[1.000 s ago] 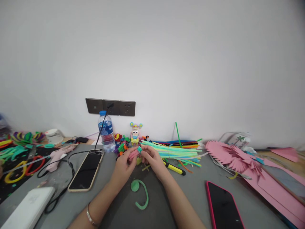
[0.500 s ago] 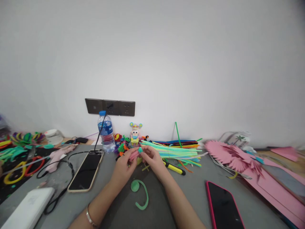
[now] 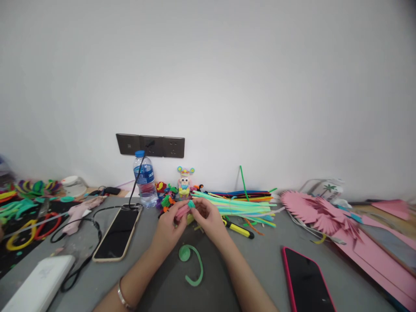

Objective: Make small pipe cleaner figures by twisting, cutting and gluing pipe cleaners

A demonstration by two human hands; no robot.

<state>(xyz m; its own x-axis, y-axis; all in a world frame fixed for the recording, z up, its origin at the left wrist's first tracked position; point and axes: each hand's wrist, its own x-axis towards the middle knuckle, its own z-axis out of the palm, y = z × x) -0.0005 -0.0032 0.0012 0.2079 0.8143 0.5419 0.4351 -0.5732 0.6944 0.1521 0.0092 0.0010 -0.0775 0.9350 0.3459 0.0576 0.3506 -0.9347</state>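
Over the grey table my left hand (image 3: 167,229) is closed around a pink fuzzy piece (image 3: 182,211), apparently bent pipe cleaner. Thumb and fingers of my right hand (image 3: 210,219) pinch a teal-green pipe cleaner (image 3: 191,203) at the pink piece's upper end, so the fingertips of both hands nearly meet. Fingers hide part of both pieces. Below the hands lies a green pipe cleaner (image 3: 200,264) with one end coiled into a flat disc. Just behind them is a bundle of pale green and coloured pipe cleaners (image 3: 240,206).
A yellow cutter knife (image 3: 239,229) lies right of my hands. Phones lie at left (image 3: 117,234) and right (image 3: 307,279). A water bottle (image 3: 144,182) and a small figurine (image 3: 184,182) stand by the wall. Left are a pink glue gun (image 3: 76,216) and scissors (image 3: 48,225); right, pink paper (image 3: 325,219).
Both hands stay in nearly the same place with the pink and green pieces between them. My right fingers shift slightly at the green piece. The view moves very little.
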